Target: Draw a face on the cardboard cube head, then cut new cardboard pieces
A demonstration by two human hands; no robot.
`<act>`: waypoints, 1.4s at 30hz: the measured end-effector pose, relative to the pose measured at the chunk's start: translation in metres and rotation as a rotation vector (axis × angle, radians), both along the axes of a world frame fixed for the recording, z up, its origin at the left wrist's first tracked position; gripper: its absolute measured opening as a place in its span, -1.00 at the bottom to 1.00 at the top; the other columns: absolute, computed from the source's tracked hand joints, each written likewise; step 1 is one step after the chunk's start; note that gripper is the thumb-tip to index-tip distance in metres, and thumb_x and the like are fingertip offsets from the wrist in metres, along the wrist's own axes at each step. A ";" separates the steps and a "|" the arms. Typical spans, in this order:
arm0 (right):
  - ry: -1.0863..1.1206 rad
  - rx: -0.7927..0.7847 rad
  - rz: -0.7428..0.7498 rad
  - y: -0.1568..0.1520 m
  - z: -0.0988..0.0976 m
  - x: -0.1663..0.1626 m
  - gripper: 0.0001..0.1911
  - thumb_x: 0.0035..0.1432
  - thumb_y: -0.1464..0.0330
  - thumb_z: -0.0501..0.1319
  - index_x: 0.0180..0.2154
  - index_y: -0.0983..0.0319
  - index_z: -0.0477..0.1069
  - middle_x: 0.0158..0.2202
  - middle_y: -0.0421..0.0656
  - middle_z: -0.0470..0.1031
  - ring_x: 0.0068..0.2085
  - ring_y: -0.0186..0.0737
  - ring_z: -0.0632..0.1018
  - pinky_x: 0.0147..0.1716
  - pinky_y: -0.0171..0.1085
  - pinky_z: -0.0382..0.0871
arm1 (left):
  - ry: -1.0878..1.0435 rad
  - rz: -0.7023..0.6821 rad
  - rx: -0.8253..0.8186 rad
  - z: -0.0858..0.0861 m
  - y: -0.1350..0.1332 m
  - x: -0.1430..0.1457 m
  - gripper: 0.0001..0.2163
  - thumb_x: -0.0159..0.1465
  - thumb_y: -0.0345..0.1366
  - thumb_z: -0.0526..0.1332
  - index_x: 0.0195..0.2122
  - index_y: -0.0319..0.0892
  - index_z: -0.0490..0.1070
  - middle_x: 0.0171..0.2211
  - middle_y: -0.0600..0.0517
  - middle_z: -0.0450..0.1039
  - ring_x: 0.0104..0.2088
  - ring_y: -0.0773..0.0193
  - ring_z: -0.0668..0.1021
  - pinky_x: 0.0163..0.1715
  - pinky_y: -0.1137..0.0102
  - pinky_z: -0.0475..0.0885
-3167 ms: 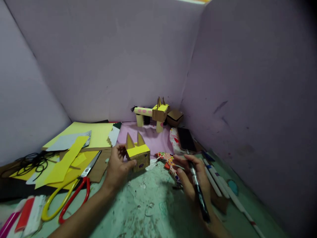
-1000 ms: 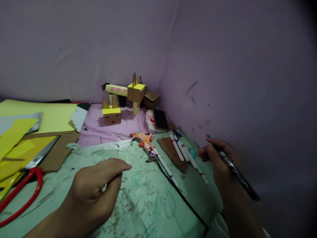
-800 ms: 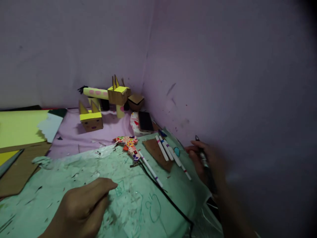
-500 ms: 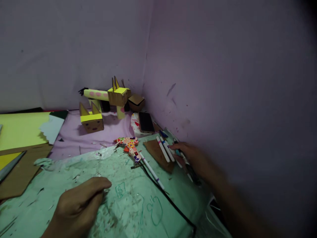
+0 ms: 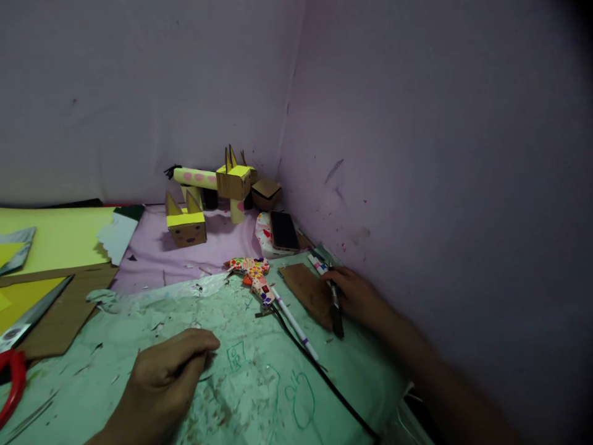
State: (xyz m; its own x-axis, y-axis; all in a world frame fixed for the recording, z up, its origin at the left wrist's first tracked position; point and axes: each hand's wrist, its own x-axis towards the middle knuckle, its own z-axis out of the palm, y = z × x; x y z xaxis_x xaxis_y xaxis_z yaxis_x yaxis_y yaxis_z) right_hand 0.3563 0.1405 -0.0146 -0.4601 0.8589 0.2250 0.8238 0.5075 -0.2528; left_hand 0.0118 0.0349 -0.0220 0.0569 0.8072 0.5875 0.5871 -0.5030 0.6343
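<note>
On the right, my right hand has its fingers closed over a black marker beside the wall. White-barrelled markers with coloured bands show just beyond its fingertips, partly covered. A curved brown cardboard piece lies by the fingers. My left hand rests low over the green table cover, fingers curled and thumb against the index finger; whatever is inside is hidden. Between the hands lie a floral-patterned glue gun with a black cord and a white marker with a purple band.
Cardboard animal figures with yellow tops stand at the back, near a phone. Red-handled scissors, cardboard and yellow paper lie on the left. The wall borders the right side.
The white markers, spread on the cardboard piece before, are now pushed off it towards the wall near my right hand. My view has turned left, bringing the scissors' red handle into sight.
</note>
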 end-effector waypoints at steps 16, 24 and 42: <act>-0.107 -0.013 0.162 0.035 0.009 -0.004 -0.25 -0.05 0.71 0.08 0.19 0.22 0.35 0.17 -0.01 0.45 0.18 -0.04 0.44 0.18 -0.06 0.31 | -0.045 -0.015 -0.067 0.004 -0.002 0.001 -0.82 0.17 -0.40 0.16 -0.47 -0.08 0.53 -0.49 0.08 0.62 -0.46 0.27 0.66 -0.49 0.54 0.56; 0.019 0.133 -0.001 -0.006 0.035 -0.034 -0.60 0.18 0.51 0.05 0.01 0.28 0.48 -0.07 0.08 0.59 -0.06 0.07 0.58 -0.08 0.00 0.47 | -0.091 -0.021 -0.023 0.006 -0.006 0.001 -0.78 0.19 -0.48 0.11 -0.44 -0.12 0.52 -0.49 0.06 0.60 -0.44 0.28 0.65 -0.48 0.53 0.54; -0.564 -0.059 0.241 -0.036 0.005 -0.137 -0.63 -0.01 0.68 0.12 -0.30 0.23 0.59 -0.52 -0.06 0.64 -0.54 -0.04 0.65 -0.71 -0.29 0.09 | -0.200 -0.036 0.035 0.007 -0.042 -0.045 -0.74 0.13 -0.61 0.06 -0.39 -0.20 0.50 -0.46 -0.01 0.56 -0.43 0.33 0.61 -0.39 0.52 0.52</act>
State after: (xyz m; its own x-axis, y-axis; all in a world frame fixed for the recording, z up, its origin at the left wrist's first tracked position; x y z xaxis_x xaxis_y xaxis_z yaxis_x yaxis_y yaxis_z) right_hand 0.2194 0.1046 -0.0095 -0.6772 0.7195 -0.1540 0.7026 0.6945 0.1549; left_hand -0.0333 -0.0069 -0.0153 -0.0350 0.7859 0.6173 0.4322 -0.5450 0.7184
